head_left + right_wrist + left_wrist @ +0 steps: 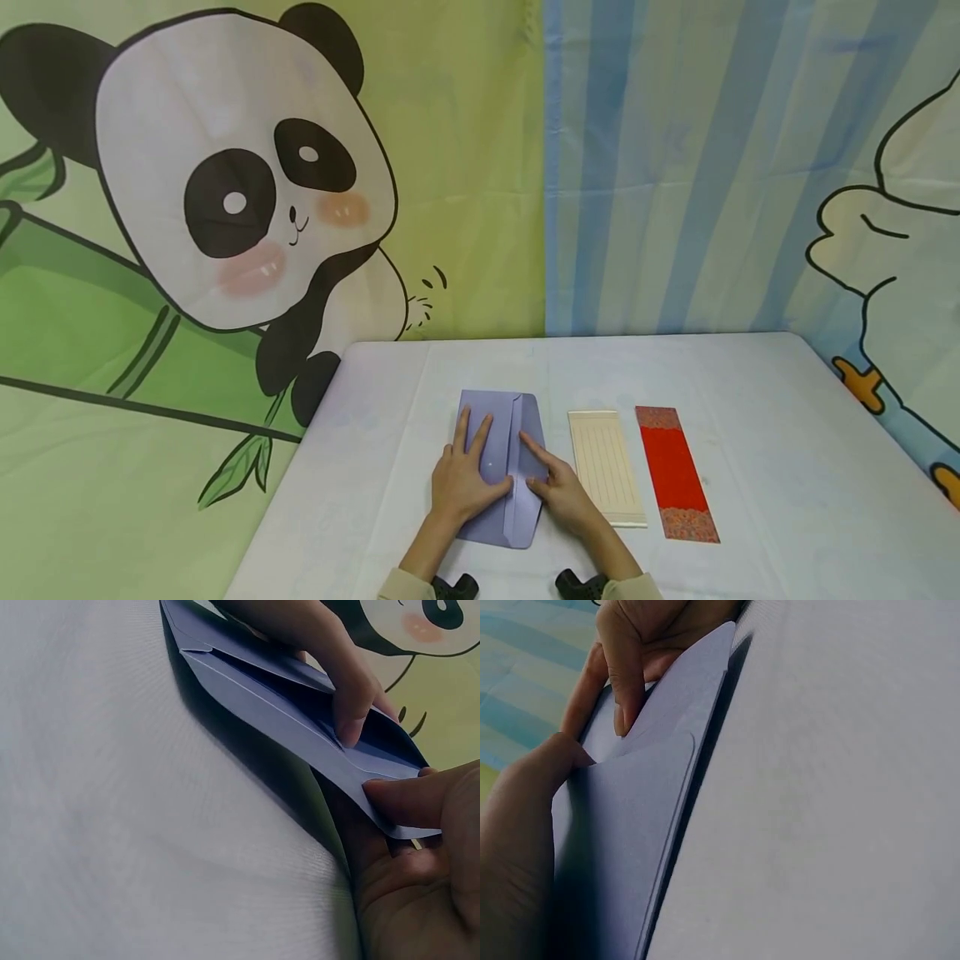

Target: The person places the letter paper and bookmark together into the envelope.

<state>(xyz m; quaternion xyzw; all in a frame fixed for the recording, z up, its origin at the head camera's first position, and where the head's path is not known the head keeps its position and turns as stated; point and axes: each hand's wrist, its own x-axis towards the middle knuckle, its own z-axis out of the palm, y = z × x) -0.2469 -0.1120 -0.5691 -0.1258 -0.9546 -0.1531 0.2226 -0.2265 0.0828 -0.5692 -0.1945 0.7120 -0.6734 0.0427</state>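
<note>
A purple paper envelope (491,462) lies lengthwise on the table with its long opening and flap (529,508) toward the right. Across its left part rests my left hand (457,483), fingers spread and straight, thumb reaching to the opening's edge. My right hand (570,500) holds the flap at the right side. In the right wrist view the right thumb (409,801) lies on top of the flap while other fingers are beneath it. The flap stands raised off the tabletop there, and the left thumb (351,720) dips at the open slot.
Right of the envelope lies a cream sheet (607,467) with vertical lines. Farther right is a red strip (677,471) with patterned ends. Both lie on the white-covered table (787,467). Behind hangs a printed panda curtain (465,167). Black wrist devices (459,587) sit at both wrists.
</note>
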